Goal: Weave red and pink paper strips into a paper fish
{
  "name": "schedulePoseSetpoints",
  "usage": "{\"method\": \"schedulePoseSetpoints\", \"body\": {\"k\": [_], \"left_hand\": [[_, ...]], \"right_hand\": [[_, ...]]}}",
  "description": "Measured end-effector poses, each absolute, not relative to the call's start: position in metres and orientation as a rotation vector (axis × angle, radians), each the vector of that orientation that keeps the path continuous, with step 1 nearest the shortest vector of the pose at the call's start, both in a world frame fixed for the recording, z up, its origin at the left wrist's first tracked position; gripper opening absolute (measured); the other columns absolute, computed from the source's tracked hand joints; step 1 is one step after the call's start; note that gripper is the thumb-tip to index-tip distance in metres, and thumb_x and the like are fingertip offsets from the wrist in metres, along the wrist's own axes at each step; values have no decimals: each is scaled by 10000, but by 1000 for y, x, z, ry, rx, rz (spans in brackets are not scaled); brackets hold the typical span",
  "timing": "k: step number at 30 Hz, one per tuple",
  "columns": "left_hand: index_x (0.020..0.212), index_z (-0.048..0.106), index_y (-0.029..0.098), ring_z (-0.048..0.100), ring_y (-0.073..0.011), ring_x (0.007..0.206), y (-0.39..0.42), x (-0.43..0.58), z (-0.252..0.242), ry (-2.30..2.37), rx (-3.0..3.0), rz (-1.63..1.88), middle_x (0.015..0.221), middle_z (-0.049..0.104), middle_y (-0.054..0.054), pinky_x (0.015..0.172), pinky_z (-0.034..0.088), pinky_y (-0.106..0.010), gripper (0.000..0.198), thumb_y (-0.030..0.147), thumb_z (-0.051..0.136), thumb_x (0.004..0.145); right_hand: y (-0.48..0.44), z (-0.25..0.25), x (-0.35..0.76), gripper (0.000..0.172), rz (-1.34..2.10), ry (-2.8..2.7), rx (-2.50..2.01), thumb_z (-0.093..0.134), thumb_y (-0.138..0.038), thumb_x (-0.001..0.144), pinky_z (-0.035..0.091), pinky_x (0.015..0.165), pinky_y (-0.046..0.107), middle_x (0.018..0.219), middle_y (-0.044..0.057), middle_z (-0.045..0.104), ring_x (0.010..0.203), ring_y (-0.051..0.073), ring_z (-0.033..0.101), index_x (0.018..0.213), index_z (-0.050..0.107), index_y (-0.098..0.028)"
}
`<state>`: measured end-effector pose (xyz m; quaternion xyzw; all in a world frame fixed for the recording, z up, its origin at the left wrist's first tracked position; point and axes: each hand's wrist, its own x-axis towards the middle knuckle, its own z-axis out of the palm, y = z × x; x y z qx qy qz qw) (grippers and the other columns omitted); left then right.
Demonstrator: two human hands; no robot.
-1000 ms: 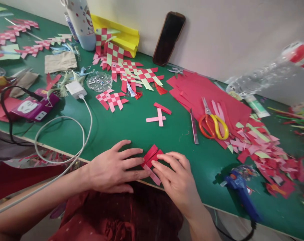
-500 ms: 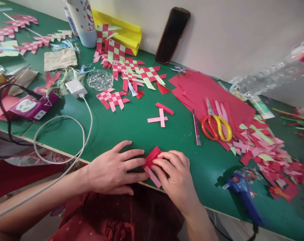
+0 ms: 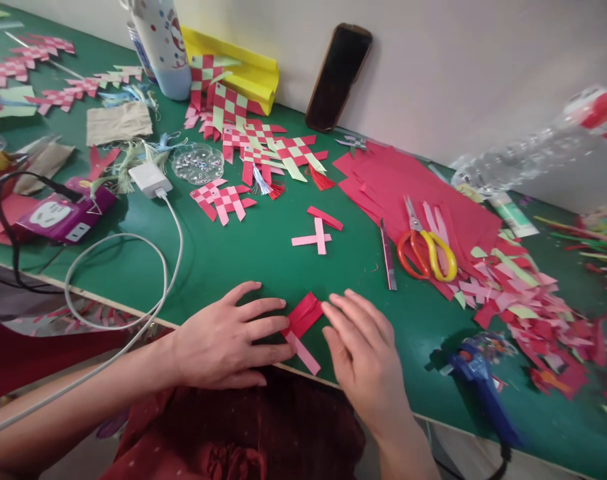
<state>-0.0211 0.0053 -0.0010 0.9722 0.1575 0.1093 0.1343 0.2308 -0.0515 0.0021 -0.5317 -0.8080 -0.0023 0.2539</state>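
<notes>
Red paper strips point(image 3: 307, 312) lie side by side at the table's near edge, with a pink paper strip point(image 3: 305, 353) slanting from their lower left. My left hand point(image 3: 233, 337) rests flat with fingers spread, its fingertips pressing the left edge of the strips. Just to the right, my right hand point(image 3: 366, 347) holds nothing; its fingers are slightly curled and apart, near the strips' right corner. Beyond the hands, two crossed pink strips point(image 3: 320, 237) and a loose red strip point(image 3: 325, 218) lie on the green table point(image 3: 233, 260).
Scissors point(image 3: 426, 247) and a craft knife point(image 3: 388, 257) lie right of centre by red paper sheets point(image 3: 383, 180). A blue glue gun point(image 3: 483, 387) and paper scraps point(image 3: 533, 313) are at right. Woven paper fish point(image 3: 226, 200), a white cable point(image 3: 176, 267) and a power strip point(image 3: 66, 213) are leftward.
My right hand has let go of the red strips and moved a little to the right, its fingers opening. My left hand stays on the paper. The view has shifted slightly.
</notes>
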Motion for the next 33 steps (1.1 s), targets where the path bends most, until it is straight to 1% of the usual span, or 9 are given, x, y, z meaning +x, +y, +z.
{"method": "schedulePoseSetpoints", "body": {"k": [3,5,7,11,16,20,24,29,33], "left_hand": [[1280,571,323,415,-276,1364,5,-21,-2,465,2813,324,1342,585,-24,1198,101,-531,407,493,581,911],[1274,573,322,411,-273,1366,5,-21,-2,469,2806,323,1345,584,-16,1199,88,-528,403,487,590,906],[1302,555,328,406,-269,1370,4,-21,-2,469,2802,322,1363,574,-8,1199,89,-525,428,480,596,904],[1334,535,334,415,-271,1366,4,-21,-1,470,2815,327,1395,552,-9,1191,141,-529,463,474,602,898],[1320,556,325,436,-284,1349,4,-21,-1,468,2827,339,1370,562,-24,1177,202,-537,469,472,627,879],[1300,568,328,417,-293,1365,3,-21,0,476,2843,331,1376,555,-28,1182,180,-547,449,467,631,878],[1323,547,335,363,-283,1410,1,-22,0,488,2858,302,1438,515,-27,1194,112,-557,445,456,602,899],[1357,524,344,354,-300,1419,0,-23,-1,492,2864,309,1467,497,-24,1183,141,-580,512,448,640,870],[1350,532,343,372,-305,1410,0,-24,-3,491,2857,316,1464,503,-25,1181,145,-584,517,449,654,859]], "right_hand": [[-57,3,224,348,70,-2415,-1364,501,-301,985,314,1110,496,1341,68,635,1370,287,425,1302,586,-186],[-57,1,223,385,71,-2490,-1421,449,-355,1004,242,1138,543,1386,51,604,1393,299,399,1346,555,-213],[-55,-1,227,412,18,-2521,-1522,427,-350,1011,209,1134,595,1412,57,580,1395,317,396,1396,507,-228],[-50,-1,237,423,-129,-2410,-1691,436,-305,1004,240,1105,643,1415,92,572,1387,349,407,1410,488,-197],[-61,3,233,437,-91,-2324,-1571,463,-230,981,337,1110,540,1421,123,561,1425,305,365,1410,480,-149],[-71,3,226,354,-10,-2352,-1494,506,-202,967,301,1139,521,1355,80,625,1382,283,432,1312,574,-164],[-74,-4,225,323,37,-2310,-1518,494,-222,981,310,1130,518,1328,63,648,1337,272,487,1282,603,-182],[-73,-8,228,333,34,-2294,-1516,482,-223,986,323,1128,526,1321,67,652,1350,260,479,1300,592,-200],[-75,-2,225,393,-23,-2315,-1416,519,-229,966,365,1116,518,1365,120,611,1389,271,430,1347,535,-137]]}}
